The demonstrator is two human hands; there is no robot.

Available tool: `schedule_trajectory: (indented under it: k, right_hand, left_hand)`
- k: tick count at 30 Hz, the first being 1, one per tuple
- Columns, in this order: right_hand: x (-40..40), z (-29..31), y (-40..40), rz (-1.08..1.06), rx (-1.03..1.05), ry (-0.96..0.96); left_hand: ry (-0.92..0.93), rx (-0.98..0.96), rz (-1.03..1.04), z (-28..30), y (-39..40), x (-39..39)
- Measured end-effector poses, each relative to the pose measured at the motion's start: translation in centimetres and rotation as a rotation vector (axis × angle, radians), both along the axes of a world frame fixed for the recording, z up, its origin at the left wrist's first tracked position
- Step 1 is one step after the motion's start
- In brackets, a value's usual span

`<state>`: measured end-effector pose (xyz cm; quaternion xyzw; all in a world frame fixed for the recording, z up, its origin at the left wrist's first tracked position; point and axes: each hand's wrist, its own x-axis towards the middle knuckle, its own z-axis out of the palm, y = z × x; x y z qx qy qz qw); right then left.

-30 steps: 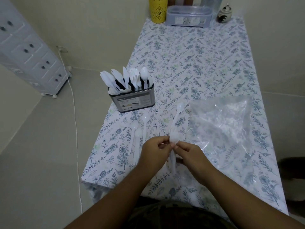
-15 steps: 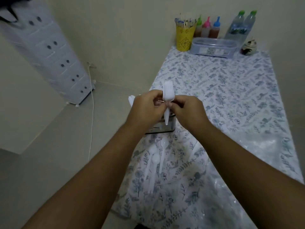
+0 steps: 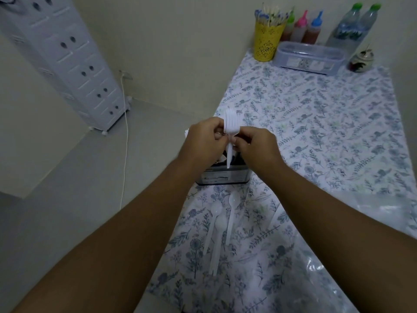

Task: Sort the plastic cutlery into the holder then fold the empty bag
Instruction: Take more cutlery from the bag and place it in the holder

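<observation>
Floral cloth covers the table [image 3: 316, 114]. Both the left hand [image 3: 204, 141] and right hand [image 3: 255, 145] pinch an upright fork [image 3: 229, 132], tines up. Its handle points down at the holder [image 3: 222, 176] directly beneath, just nearer than the hands.

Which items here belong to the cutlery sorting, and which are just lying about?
Job: white fork pinched by left hand and right hand; holder; loose spoons; plastic bag.
Idle: yellow cup; sauce bottles; water bottles; clear box; drawer unit.

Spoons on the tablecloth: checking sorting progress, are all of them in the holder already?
No, several spoons lie on the tablecloth in front of the holder.
</observation>
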<state>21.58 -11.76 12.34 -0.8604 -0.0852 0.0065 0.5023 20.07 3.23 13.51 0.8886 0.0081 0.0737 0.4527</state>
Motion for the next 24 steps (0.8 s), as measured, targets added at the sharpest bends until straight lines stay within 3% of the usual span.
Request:
schedule_trajectory:
  k: [8,12,15,24]
  right_hand:
    - [0.8,0.4,-0.4,-0.007,-0.081,-0.014]
    - [0.7,-0.2,-0.5,0.031,-0.404,0.003]
    - [0.6,0.4,-0.5,0.009,-0.508,0.029]
    - [-1.0,1.4,-1.2,-0.039,-0.428,-0.005]
  left_hand:
    - [-0.04,0.06,-0.004,0.0,-0.2,0.8]
    - [0.153,0.296,-0.061,-1.0,-0.1,0.6]
    - [0.19,0.391,-0.042,-0.5,-0.5,0.4]
    - [0.054,0.266,0.057,1.1,-1.2,-1.6]
